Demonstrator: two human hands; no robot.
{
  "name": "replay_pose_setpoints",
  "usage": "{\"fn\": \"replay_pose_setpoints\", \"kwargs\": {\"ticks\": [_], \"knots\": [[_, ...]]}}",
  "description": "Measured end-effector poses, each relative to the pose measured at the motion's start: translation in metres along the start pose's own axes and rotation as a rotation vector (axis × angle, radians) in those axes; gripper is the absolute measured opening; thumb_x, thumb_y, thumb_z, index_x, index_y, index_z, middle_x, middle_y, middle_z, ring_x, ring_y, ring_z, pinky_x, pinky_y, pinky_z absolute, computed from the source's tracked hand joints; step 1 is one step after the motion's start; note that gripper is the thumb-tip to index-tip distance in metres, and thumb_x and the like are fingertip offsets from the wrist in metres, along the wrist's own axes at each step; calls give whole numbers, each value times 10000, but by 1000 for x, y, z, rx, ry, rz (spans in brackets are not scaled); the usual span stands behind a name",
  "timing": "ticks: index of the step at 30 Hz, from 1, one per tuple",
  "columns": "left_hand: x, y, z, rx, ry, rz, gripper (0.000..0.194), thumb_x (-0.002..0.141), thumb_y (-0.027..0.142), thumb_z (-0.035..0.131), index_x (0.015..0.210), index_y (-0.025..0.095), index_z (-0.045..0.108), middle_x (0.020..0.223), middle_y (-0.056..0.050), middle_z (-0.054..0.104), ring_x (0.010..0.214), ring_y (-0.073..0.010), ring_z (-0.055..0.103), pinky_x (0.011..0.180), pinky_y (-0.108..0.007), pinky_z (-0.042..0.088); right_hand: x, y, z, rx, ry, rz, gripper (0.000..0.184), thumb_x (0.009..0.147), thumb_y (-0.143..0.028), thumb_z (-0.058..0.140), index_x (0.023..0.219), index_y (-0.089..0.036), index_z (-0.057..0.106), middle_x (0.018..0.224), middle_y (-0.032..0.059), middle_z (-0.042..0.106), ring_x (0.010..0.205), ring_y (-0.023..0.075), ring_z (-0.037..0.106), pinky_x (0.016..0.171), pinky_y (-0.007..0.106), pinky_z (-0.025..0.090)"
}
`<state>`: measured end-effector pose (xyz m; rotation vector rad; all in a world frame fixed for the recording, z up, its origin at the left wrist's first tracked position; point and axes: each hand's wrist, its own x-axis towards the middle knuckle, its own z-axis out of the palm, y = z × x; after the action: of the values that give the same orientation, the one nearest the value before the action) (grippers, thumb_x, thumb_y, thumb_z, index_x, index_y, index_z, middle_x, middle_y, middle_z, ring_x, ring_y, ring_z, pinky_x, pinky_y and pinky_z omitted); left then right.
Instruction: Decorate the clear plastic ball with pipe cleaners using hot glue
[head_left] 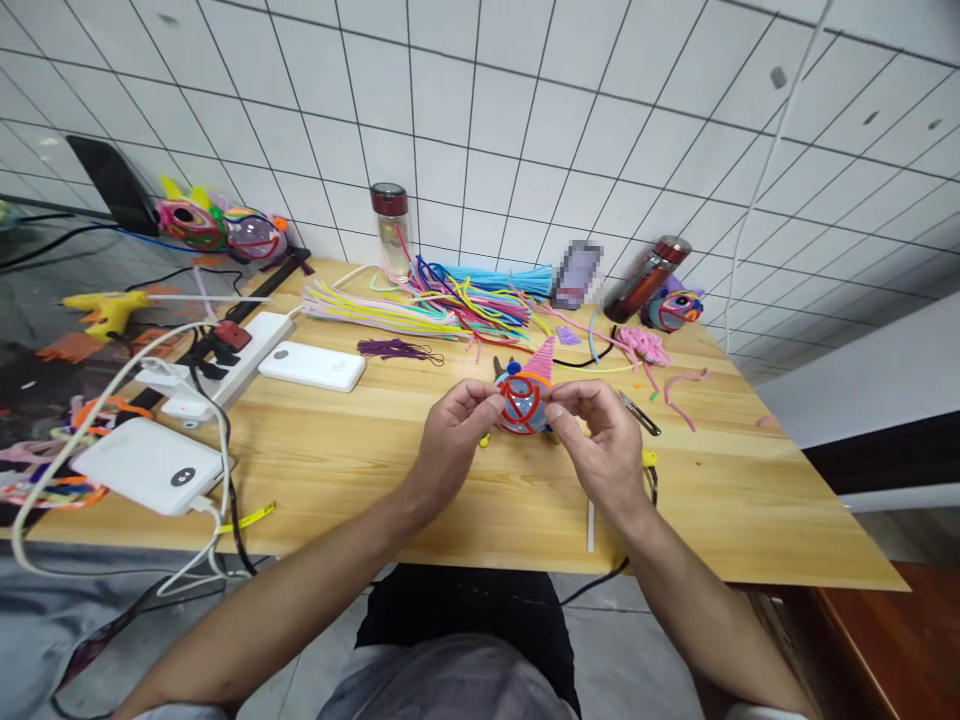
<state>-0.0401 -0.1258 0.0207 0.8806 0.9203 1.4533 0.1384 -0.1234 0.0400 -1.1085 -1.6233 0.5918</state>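
Note:
In front of me on the table is a clear ball decoration (523,420) with a pink pipe-cleaner cone (538,358) and a small blue pompom (514,368) on top. A red pipe cleaner (520,400), bent into loops, lies across its front. My left hand (461,430) is closed in a pinch at the left edge of the red loops. On the opposite edge, my right hand (600,435) pinches with thumb and forefinger. The exact contact of the fingertips is hard to see. Right of my right hand lies a craft knife (640,413).
Bundles of coloured pipe cleaners (465,305) lie along the back by a glass bottle (390,230) and a dark red flask (649,280). Power banks (311,367), a power strip (255,345) and looped cables are at left, with a yellow glue gun (105,312).

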Motion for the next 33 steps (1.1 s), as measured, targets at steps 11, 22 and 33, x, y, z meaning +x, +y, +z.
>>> {"fn": "replay_pose_setpoints", "kwargs": {"ticks": [11, 22, 33], "knots": [[1, 0, 13, -33, -96, 22, 248, 789, 382, 869, 856, 197, 719, 780, -11, 744, 708, -155, 671, 721, -303, 572, 6, 14, 10, 159, 66, 77, 169, 881, -362, 809, 918, -229, 711, 783, 5, 750, 681, 156, 678, 638, 286, 560], [4, -22, 1, 120, -99, 150, 113, 922, 302, 787, 990, 211, 788, 933, -37, 795, 828, -163, 697, 815, -300, 560, 7, 20, 10, 84, 10, 65, 69, 898, -292, 767, 921, -227, 768, 806, 15, 787, 655, 147, 684, 612, 276, 548], [3, -26, -3, 217, -109, 200, 105, 942, 273, 749, 1005, 196, 782, 912, -32, 776, 797, -149, 662, 786, -286, 536, 2, 22, 10, 49, -2, 48, 33, 901, -247, 762, 929, -234, 774, 761, -3, 760, 618, 137, 646, 592, 271, 529]]}}
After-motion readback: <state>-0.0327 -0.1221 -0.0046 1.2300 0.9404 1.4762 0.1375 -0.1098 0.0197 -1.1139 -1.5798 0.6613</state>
